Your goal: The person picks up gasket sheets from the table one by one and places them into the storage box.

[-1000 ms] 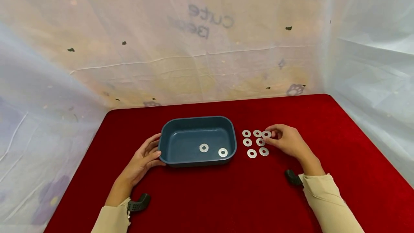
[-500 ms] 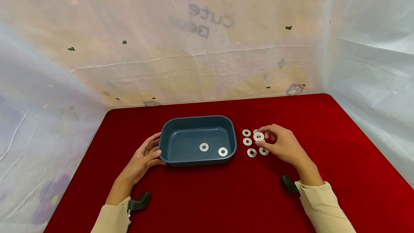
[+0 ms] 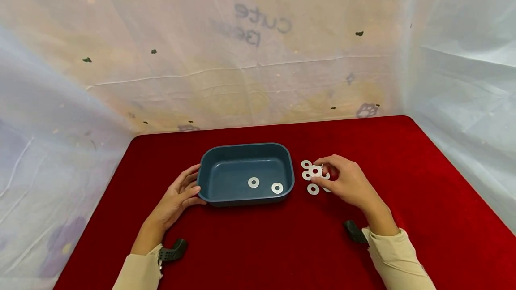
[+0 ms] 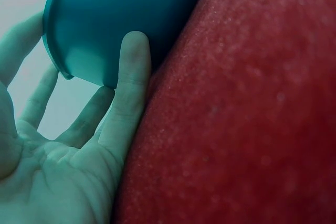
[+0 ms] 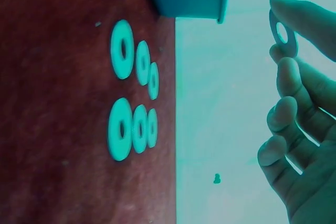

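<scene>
Tray (image 3: 230,173) on table (image 3: 258,245), sheet (image 3: 258,102) behind far edge. Left hand (image 3: 179,194) at tray's left end. Two washers (image 3: 273,188) in tray, near side. Right of tray, six washers (image 3: 309,189), two near-to-far columns; seventh washer (image 3: 316,176) above table in right hand (image 3: 342,180).

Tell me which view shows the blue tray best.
The head view: it shows nearly the whole blue tray, including its inside with two washers. The left wrist view catches only the end the left hand holds; the right wrist view, only a part cut off at the top.
</scene>
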Demonstrator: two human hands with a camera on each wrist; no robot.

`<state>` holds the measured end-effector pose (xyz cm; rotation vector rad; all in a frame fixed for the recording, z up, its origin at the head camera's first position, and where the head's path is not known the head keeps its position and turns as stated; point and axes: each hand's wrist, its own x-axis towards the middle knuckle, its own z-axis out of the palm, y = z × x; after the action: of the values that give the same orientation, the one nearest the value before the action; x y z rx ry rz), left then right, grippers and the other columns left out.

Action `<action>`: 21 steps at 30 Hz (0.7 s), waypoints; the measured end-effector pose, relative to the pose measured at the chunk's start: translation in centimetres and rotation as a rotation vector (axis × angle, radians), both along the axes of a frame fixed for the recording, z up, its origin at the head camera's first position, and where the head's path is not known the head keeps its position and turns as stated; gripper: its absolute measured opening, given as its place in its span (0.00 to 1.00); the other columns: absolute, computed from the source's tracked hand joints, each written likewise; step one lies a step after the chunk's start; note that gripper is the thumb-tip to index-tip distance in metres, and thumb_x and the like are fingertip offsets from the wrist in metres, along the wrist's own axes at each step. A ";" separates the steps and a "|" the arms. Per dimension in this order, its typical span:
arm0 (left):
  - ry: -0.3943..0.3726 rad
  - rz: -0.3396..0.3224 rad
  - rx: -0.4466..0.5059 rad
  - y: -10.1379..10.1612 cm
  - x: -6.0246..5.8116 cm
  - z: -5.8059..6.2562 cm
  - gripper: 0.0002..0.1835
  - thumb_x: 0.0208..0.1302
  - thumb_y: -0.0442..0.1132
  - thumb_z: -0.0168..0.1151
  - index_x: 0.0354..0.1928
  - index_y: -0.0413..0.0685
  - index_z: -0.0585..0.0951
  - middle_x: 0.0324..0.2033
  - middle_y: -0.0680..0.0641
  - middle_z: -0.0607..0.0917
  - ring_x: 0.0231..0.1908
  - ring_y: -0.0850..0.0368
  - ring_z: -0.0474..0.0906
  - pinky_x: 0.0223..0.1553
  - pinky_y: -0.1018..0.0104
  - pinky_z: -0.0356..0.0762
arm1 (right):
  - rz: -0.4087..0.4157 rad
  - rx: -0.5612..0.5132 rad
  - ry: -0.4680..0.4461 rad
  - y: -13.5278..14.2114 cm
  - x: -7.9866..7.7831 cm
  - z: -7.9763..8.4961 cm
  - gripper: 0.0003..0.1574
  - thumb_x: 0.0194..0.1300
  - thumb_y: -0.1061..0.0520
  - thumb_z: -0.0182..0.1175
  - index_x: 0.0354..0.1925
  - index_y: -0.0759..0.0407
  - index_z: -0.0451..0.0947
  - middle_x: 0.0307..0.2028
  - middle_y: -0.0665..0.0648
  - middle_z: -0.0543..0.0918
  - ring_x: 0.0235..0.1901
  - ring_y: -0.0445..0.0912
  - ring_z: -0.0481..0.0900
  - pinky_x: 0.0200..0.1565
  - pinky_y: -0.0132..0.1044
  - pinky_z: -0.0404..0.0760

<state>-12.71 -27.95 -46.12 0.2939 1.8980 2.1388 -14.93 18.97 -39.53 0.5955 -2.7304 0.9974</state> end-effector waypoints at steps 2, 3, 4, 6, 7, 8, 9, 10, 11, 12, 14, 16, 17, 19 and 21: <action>0.006 0.003 -0.002 0.0 0.0 -0.1 0.33 0.76 0.32 0.50 0.78 0.55 0.53 0.71 0.42 0.61 0.58 0.58 0.77 0.48 0.59 0.85 | 0.002 0.000 0.000 -0.2 0.0 0.3 0.21 0.54 0.52 0.76 0.48 0.48 0.83 0.30 0.53 0.78 0.29 0.47 0.71 0.30 0.30 0.70; 0.009 0.000 -0.002 0.0 -0.1 -0.1 0.33 0.76 0.32 0.49 0.78 0.55 0.53 0.71 0.42 0.61 0.58 0.58 0.77 0.48 0.59 0.85 | 0.002 0.001 -0.004 -0.3 0.0 0.4 0.21 0.54 0.52 0.76 0.48 0.49 0.83 0.30 0.53 0.78 0.29 0.47 0.71 0.30 0.30 0.70; 0.011 -0.002 -0.001 0.1 -0.1 -0.2 0.33 0.76 0.32 0.49 0.78 0.55 0.53 0.71 0.43 0.62 0.59 0.58 0.77 0.48 0.59 0.85 | 0.002 0.003 -0.010 -0.3 0.1 0.5 0.21 0.54 0.53 0.76 0.48 0.49 0.83 0.31 0.53 0.78 0.30 0.47 0.71 0.31 0.30 0.70; 0.012 -0.005 0.002 0.2 -0.1 -0.2 0.33 0.76 0.31 0.49 0.78 0.55 0.53 0.71 0.44 0.62 0.59 0.58 0.76 0.48 0.59 0.85 | 0.005 0.013 -0.022 -0.4 0.2 0.6 0.22 0.55 0.53 0.76 0.48 0.50 0.83 0.31 0.53 0.78 0.31 0.47 0.72 0.31 0.30 0.71; 0.007 -0.004 0.004 0.3 -0.1 -0.3 0.33 0.76 0.31 0.49 0.78 0.55 0.53 0.70 0.45 0.63 0.59 0.58 0.76 0.48 0.59 0.85 | 0.006 0.020 -0.028 -0.4 0.3 0.6 0.22 0.55 0.53 0.76 0.48 0.50 0.83 0.32 0.53 0.78 0.31 0.47 0.72 0.32 0.30 0.71; 0.003 -0.002 0.005 0.3 0.0 -0.3 0.33 0.76 0.31 0.49 0.78 0.55 0.53 0.70 0.46 0.63 0.59 0.58 0.77 0.48 0.59 0.85 | 0.009 0.022 -0.032 -0.4 0.3 0.6 0.22 0.55 0.53 0.76 0.48 0.50 0.83 0.32 0.53 0.78 0.32 0.47 0.72 0.32 0.30 0.71; -0.002 0.001 0.007 0.3 0.0 -0.3 0.33 0.76 0.31 0.49 0.78 0.55 0.53 0.70 0.46 0.63 0.59 0.58 0.77 0.48 0.59 0.85 | 0.014 0.024 -0.034 -0.5 0.3 0.6 0.22 0.55 0.53 0.76 0.48 0.50 0.83 0.32 0.54 0.79 0.32 0.48 0.73 0.32 0.30 0.71; -0.006 0.006 0.009 0.3 0.0 -0.2 0.33 0.76 0.31 0.50 0.78 0.56 0.54 0.70 0.46 0.63 0.58 0.58 0.77 0.48 0.59 0.85 | 0.018 0.025 -0.035 -0.5 0.3 0.5 0.22 0.55 0.54 0.76 0.48 0.51 0.83 0.32 0.54 0.79 0.32 0.48 0.73 0.32 0.30 0.72; -0.010 0.010 0.010 0.3 0.0 -0.2 0.34 0.76 0.31 0.50 0.78 0.56 0.54 0.70 0.46 0.63 0.58 0.58 0.77 0.48 0.59 0.85 | 0.021 0.024 -0.035 -0.6 0.3 0.5 0.22 0.55 0.54 0.76 0.48 0.50 0.83 0.32 0.54 0.79 0.32 0.49 0.73 0.32 0.30 0.72; -0.006 0.010 0.008 0.3 0.0 -0.2 0.34 0.76 0.31 0.50 0.78 0.55 0.54 0.71 0.45 0.63 0.58 0.58 0.77 0.47 0.59 0.85 | 0.022 0.022 -0.036 -0.6 0.3 0.4 0.22 0.55 0.54 0.76 0.48 0.50 0.83 0.32 0.54 0.79 0.32 0.49 0.74 0.32 0.30 0.72; -0.002 0.009 0.008 0.2 0.0 -0.2 0.34 0.76 0.31 0.49 0.78 0.55 0.53 0.71 0.44 0.62 0.58 0.58 0.77 0.47 0.59 0.85 | 0.023 0.020 -0.039 -0.7 0.2 0.4 0.22 0.55 0.54 0.76 0.49 0.50 0.83 0.33 0.53 0.80 0.33 0.49 0.74 0.33 0.31 0.73; -0.002 0.008 0.005 0.1 0.0 -0.2 0.34 0.76 0.31 0.49 0.78 0.55 0.53 0.71 0.43 0.61 0.58 0.58 0.77 0.47 0.59 0.85 | 0.020 0.022 -0.045 -0.8 0.2 0.3 0.23 0.55 0.54 0.76 0.50 0.50 0.83 0.34 0.53 0.81 0.34 0.48 0.75 0.35 0.31 0.74; -0.002 0.008 0.004 0.1 -0.1 -0.1 0.34 0.76 0.31 0.49 0.78 0.55 0.53 0.71 0.42 0.61 0.58 0.58 0.77 0.47 0.59 0.85 | 0.018 0.022 -0.047 -0.8 0.2 0.2 0.23 0.55 0.54 0.76 0.50 0.50 0.83 0.35 0.52 0.81 0.35 0.48 0.75 0.35 0.33 0.75; -0.001 0.006 0.003 0.1 0.0 -0.1 0.34 0.76 0.31 0.49 0.78 0.55 0.53 0.71 0.42 0.61 0.58 0.57 0.77 0.47 0.58 0.85 | 0.014 0.025 -0.050 -0.9 0.2 0.1 0.24 0.55 0.54 0.76 0.51 0.50 0.83 0.38 0.50 0.82 0.37 0.48 0.76 0.38 0.36 0.78; 0.005 0.001 0.006 0.0 0.0 0.0 0.34 0.75 0.31 0.50 0.78 0.55 0.53 0.71 0.42 0.61 0.59 0.57 0.77 0.47 0.58 0.85 | 0.015 0.022 -0.053 -1.0 0.2 0.0 0.24 0.55 0.54 0.76 0.51 0.50 0.83 0.39 0.50 0.83 0.37 0.49 0.76 0.38 0.39 0.79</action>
<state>-12.73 -27.94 -46.14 0.3001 1.8957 2.1466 -14.73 17.94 -39.52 0.6029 -2.7904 1.0024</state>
